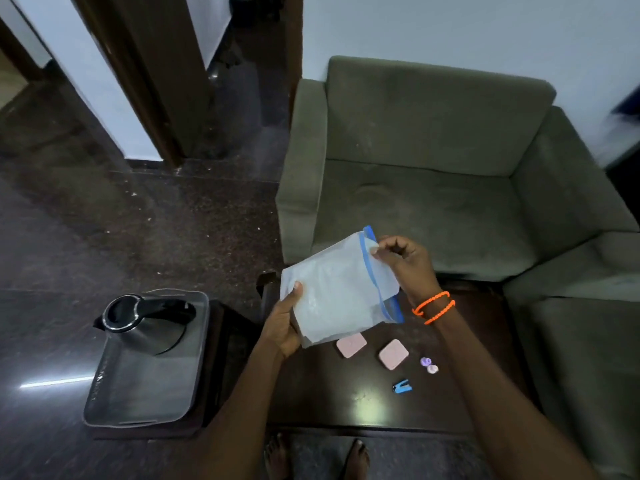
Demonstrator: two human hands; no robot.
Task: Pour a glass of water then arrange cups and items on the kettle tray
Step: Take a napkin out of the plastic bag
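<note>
From the head view, both hands hold a translucent white plastic zip bag with a blue seal strip (337, 289) above a dark wooden low table (346, 400). The left hand (282, 327) grips the bag's lower left corner, thumb pressed on its front face. The right hand (403, 261) pinches the blue-edged top of the bag between thumb and fingers; two orange bead bracelets (434, 306) circle that wrist. Just below the bag, on the table, lie two pink square pads (372, 349), and below the right wrist sit two small lilac pieces (428, 364) and a small blue clip-like object (402, 387). Well left of the left hand, a steel electric kettle with a black lid and handle (145, 320) stands at the far end of a grey rectangular tray (145, 386). A grey-green fabric armchair (433, 150) stands beyond the right hand
</note>
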